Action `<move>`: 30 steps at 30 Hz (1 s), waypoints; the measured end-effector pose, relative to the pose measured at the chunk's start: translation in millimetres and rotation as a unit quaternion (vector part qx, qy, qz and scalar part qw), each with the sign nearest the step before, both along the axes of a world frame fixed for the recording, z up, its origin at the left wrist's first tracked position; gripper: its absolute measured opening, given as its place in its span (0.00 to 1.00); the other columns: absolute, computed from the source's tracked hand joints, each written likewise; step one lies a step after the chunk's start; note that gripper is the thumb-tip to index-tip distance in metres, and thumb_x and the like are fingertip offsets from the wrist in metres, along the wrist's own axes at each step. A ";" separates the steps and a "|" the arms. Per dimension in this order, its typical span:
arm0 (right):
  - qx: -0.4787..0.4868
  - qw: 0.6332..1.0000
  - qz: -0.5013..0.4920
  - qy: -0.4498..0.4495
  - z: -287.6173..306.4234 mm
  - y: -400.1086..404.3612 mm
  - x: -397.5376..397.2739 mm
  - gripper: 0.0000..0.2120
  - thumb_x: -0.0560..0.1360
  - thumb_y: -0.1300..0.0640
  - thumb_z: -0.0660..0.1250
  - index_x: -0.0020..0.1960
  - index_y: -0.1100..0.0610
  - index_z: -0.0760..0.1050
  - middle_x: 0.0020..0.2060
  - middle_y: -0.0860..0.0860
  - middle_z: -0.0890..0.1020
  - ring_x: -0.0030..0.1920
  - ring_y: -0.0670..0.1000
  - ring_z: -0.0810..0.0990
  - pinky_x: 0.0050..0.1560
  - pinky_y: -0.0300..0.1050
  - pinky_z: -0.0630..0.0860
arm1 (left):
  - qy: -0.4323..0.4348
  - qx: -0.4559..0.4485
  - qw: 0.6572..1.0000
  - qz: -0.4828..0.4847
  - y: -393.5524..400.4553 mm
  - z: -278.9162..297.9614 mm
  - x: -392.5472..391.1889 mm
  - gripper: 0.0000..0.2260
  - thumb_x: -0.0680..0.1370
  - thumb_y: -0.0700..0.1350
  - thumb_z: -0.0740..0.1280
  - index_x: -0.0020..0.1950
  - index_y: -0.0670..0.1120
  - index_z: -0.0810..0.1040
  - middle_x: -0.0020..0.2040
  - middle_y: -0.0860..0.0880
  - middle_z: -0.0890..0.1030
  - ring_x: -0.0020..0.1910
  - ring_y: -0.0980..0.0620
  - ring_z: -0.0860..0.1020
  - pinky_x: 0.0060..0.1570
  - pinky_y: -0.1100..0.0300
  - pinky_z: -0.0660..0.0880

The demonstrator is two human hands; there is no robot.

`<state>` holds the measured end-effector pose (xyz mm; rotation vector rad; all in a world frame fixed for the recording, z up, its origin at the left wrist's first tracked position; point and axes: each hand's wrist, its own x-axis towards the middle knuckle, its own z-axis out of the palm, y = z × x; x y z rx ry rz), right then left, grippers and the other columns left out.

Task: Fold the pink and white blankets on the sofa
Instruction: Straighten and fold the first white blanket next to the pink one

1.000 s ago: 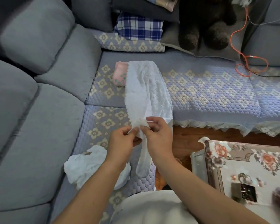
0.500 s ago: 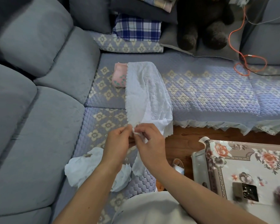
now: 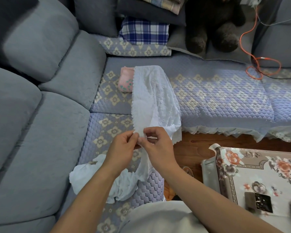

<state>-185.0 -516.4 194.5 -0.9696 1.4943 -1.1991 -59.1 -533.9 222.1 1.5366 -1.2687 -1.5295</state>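
A white embroidered blanket (image 3: 154, 96) with a scalloped hem lies in a long strip across the sofa seat. Its near end is lifted and pinched between my left hand (image 3: 123, 147) and my right hand (image 3: 155, 144), which sit side by side at the hem. A loose tail of it hangs down below my right hand. The folded pink blanket (image 3: 126, 79) lies on the seat at the far end, partly under the white strip. A second crumpled white cloth (image 3: 97, 175) rests on the near seat beneath my left forearm.
The grey corner sofa (image 3: 40, 115) wraps round the left and back. A blue plaid cushion (image 3: 144, 31), a dark plush toy (image 3: 212, 26) and an orange cable (image 3: 259, 63) sit at the back. A table with a flowered cloth (image 3: 259, 179) stands at the lower right.
My hands have shifted their pinch along the white blanket's hem and come a little closer together. The hanging tail has shortened and swung slightly.
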 end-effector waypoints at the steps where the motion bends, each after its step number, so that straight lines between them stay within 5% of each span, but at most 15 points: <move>1: 0.001 1.000 0.003 0.013 -0.9 -2.2 -0.7 0.12 0.74 0.60 0.75 0.49 0.45 0.78 0.51 0.47 0.81 0.51 0.44 0.82 0.53 0.42 0.80 | -0.008 -0.003 1.000 -0.001 -1.2 -0.2 0.3 0.13 0.85 0.43 0.61 0.51 0.41 0.84 0.48 0.45 0.87 0.51 0.48 0.85 0.59 0.52 0.79; 6: -0.021 0.997 -0.058 0.051 -1.8 -3.8 -2.0 0.04 0.77 0.62 0.69 0.48 0.55 0.81 0.44 0.46 0.83 0.45 0.43 0.81 0.47 0.34 0.77 | 0.003 0.020 0.998 0.052 -1.6 -1.7 -0.4 0.10 0.83 0.40 0.64 0.50 0.39 0.84 0.46 0.43 0.87 0.50 0.45 0.85 0.53 0.56 0.82; 13: -0.154 0.969 -0.044 0.190 -14.7 3.1 5.5 0.05 0.74 0.65 0.71 0.45 0.57 0.83 0.44 0.46 0.81 0.46 0.44 0.80 0.48 0.39 0.78 | 0.012 0.022 1.000 0.006 0.0 5.5 -6.2 0.11 0.83 0.36 0.62 0.45 0.40 0.82 0.43 0.44 0.87 0.46 0.49 0.86 0.52 0.57 0.81; 17: -0.184 0.963 -0.018 0.196 -14.0 2.5 1.1 0.05 0.73 0.65 0.71 0.47 0.60 0.85 0.48 0.47 0.81 0.50 0.41 0.80 0.52 0.32 0.75 | 0.051 0.053 0.997 0.017 -8.5 8.7 -7.8 0.14 0.84 0.47 0.63 0.47 0.39 0.82 0.44 0.40 0.85 0.46 0.46 0.85 0.49 0.56 0.81; 19: -0.145 0.978 0.008 0.148 -7.0 -0.8 -3.1 0.08 0.72 0.63 0.67 0.47 0.58 0.84 0.50 0.45 0.81 0.52 0.41 0.80 0.53 0.33 0.75 | 0.032 0.046 0.998 -0.008 -16.4 9.3 -12.4 0.21 0.79 0.55 0.70 0.57 0.36 0.79 0.50 0.37 0.84 0.50 0.44 0.85 0.54 0.53 0.82; 21: -0.081 0.996 0.027 0.014 5.5 -11.1 -15.1 0.13 0.70 0.65 0.63 0.47 0.56 0.85 0.52 0.45 0.84 0.55 0.43 0.81 0.59 0.38 0.77 | 0.045 0.060 0.997 -0.008 -28.3 13.6 -17.1 0.24 0.78 0.51 0.72 0.63 0.33 0.75 0.55 0.34 0.82 0.53 0.43 0.84 0.52 0.55 0.82; 25: -0.006 0.947 0.004 -0.322 27.4 -37.4 -58.3 0.20 0.69 0.79 0.53 0.48 0.69 0.82 0.49 0.61 0.86 0.56 0.59 0.84 0.61 0.50 0.80 | 0.068 0.073 0.995 -0.002 -57.0 30.0 -33.4 0.15 0.82 0.41 0.67 0.61 0.30 0.75 0.52 0.37 0.83 0.48 0.47 0.83 0.44 0.60 0.81; 27: 0.012 0.956 -0.097 -0.278 16.8 -38.5 -76.3 0.21 0.69 0.79 0.53 0.44 0.64 0.82 0.45 0.59 0.85 0.55 0.61 0.83 0.59 0.52 0.81 | 0.076 0.065 0.995 0.004 -66.6 43.2 -48.6 0.14 0.82 0.41 0.66 0.62 0.32 0.74 0.55 0.35 0.82 0.49 0.47 0.83 0.46 0.57 0.82; 30: 0.113 0.983 -0.134 -0.046 -25.8 -10.2 -88.1 0.17 0.74 0.73 0.61 0.50 0.54 0.80 0.50 0.52 0.84 0.54 0.56 0.82 0.55 0.50 0.81 | 0.118 0.050 0.992 0.010 -73.2 69.2 -75.2 0.09 0.84 0.41 0.63 0.60 0.36 0.74 0.53 0.37 0.81 0.50 0.45 0.82 0.52 0.47 0.83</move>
